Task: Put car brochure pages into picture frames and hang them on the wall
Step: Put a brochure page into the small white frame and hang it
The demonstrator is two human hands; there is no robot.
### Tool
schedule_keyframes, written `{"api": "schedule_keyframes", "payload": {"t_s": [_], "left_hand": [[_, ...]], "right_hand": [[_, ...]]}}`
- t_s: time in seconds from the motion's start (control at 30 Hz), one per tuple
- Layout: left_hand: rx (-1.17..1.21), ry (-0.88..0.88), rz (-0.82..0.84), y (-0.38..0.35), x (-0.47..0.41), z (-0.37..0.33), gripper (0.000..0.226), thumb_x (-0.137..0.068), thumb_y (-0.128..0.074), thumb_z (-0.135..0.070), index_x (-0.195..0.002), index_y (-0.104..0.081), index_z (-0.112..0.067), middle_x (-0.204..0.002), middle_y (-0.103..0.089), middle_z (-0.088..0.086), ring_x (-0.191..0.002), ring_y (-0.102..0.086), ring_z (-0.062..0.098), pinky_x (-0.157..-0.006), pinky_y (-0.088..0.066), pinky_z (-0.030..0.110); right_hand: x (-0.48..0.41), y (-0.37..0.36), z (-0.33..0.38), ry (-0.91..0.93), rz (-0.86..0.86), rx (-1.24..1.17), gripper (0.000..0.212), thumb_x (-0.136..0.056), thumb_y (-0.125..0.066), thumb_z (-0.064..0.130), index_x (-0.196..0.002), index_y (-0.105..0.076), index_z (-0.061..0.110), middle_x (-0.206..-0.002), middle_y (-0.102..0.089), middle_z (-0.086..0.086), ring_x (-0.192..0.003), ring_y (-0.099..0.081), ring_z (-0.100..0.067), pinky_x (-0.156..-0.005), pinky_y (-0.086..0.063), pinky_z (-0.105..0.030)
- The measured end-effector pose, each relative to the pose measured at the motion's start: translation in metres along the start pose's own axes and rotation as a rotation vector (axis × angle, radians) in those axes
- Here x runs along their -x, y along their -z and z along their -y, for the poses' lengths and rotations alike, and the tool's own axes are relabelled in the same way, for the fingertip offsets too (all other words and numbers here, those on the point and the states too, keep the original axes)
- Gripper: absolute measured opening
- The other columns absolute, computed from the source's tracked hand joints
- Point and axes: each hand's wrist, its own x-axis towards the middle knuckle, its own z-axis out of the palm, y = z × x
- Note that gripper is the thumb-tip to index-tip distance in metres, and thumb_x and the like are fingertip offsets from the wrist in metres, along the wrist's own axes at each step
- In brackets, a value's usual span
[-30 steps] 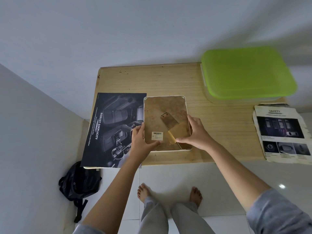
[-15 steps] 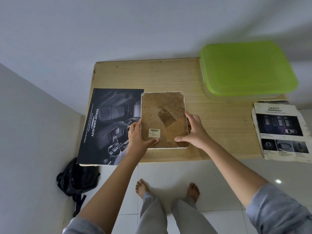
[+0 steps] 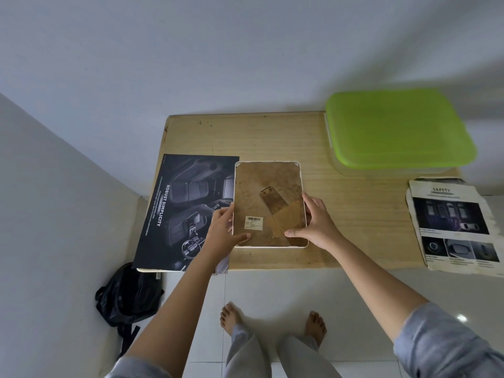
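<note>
A white-rimmed picture frame (image 3: 256,186) lies face down on the wooden table (image 3: 354,214), showing its brown backing board, a fold-out stand and a barcode label. My left hand (image 3: 222,231) grips its lower left edge, thumb on the backing. My right hand (image 3: 316,223) grips its lower right edge, thumb pressing near the stand. A dark car brochure page (image 3: 185,208) reading "ROBUST SIMPLICITY" lies left of the frame, overhanging the table's front edge. A second page (image 3: 452,227) headed "SAFETY" lies at the table's right end.
A clear box with a green lid (image 3: 395,129) stands at the table's back right. A black backpack (image 3: 128,296) sits on the tiled floor by the left wall. White walls rise behind and to the left. My bare feet stand before the table.
My left hand has shifted outward from the backing to the frame's left edge. My right hand has stayed at the lower right corner. The frame itself stays flat on the table.
</note>
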Motion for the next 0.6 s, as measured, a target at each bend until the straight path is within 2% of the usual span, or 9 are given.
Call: {"api": "schedule_keyframes", "payload": {"t_s": [0.13,0.33,0.5,0.6], "left_hand": [[0.014,0.002,-0.004,0.000,0.005,0.002,0.083,-0.077,-0.073,-0.015,-0.145,-0.024,-0.018,-0.145,-0.027,0.005,-0.132,-0.036,0.026,-0.108,-0.033,0.043],[0.036,-0.004,-0.026,-0.004,0.008,0.001,0.079,-0.079,-0.070,-0.011,-0.145,-0.025,-0.016,-0.141,-0.029,0.003,-0.130,-0.036,0.021,-0.107,-0.034,0.038],[0.062,-0.007,-0.039,-0.006,0.010,0.000,0.077,-0.080,-0.069,-0.010,-0.144,-0.026,-0.017,-0.142,-0.029,0.004,-0.131,-0.035,0.023,-0.108,-0.033,0.039],[0.045,-0.004,-0.044,-0.008,0.010,0.002,0.077,-0.081,-0.068,-0.012,-0.145,-0.024,-0.018,-0.143,-0.028,0.004,-0.132,-0.034,0.023,-0.109,-0.032,0.039]], "right_hand": [[0.003,-0.002,-0.001,0.004,-0.022,-0.026,0.111,-0.062,-0.085,0.022,-0.148,-0.014,0.022,-0.147,-0.021,0.002,-0.136,-0.025,-0.015,-0.105,-0.022,-0.023],[0.004,-0.005,-0.001,-0.006,-0.047,-0.038,0.108,-0.064,-0.083,0.019,-0.147,-0.016,0.022,-0.149,-0.020,0.003,-0.137,-0.023,-0.014,-0.103,-0.020,-0.020],[0.005,-0.009,0.006,-0.100,-0.072,-0.094,0.106,-0.064,-0.082,0.010,-0.147,-0.016,0.025,-0.140,-0.027,-0.004,-0.126,-0.035,-0.016,-0.093,-0.030,-0.020],[0.001,-0.006,0.011,-0.131,-0.071,-0.065,0.103,-0.065,-0.080,0.007,-0.146,-0.018,0.020,-0.139,-0.030,-0.008,-0.120,-0.039,-0.019,-0.088,-0.032,-0.023]]}}
